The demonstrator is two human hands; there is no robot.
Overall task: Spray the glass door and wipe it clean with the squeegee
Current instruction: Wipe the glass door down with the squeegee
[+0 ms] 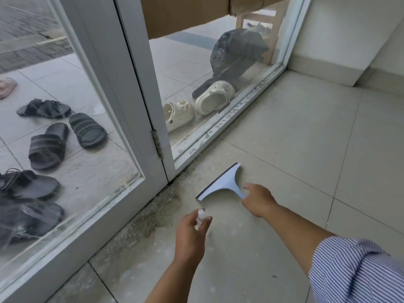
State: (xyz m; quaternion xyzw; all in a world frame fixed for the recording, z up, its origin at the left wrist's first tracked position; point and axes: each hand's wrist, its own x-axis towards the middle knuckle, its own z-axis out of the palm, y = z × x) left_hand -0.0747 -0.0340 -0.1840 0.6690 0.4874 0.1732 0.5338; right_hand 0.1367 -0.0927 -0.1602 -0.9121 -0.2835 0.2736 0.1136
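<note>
A light blue squeegee [225,182] lies flat on the tiled floor, its black rubber blade toward the door. My right hand [259,200] is at its handle end, fingers curled around the handle tip. My left hand [191,232] is wrapped around a small white spray bottle [200,217], whose top pokes out above my fingers. The glass door [72,119] with its white frame fills the left side, and a fixed glass panel [209,68] stands to its right.
Dirt and grit lie on the floor by the door threshold [153,213]. Behind the glass are black slippers [65,138], white clogs [196,103] and a black bag [236,53]. A white wall corner [341,51] stands at the right. A cardboard sheet [183,12] hangs at the top.
</note>
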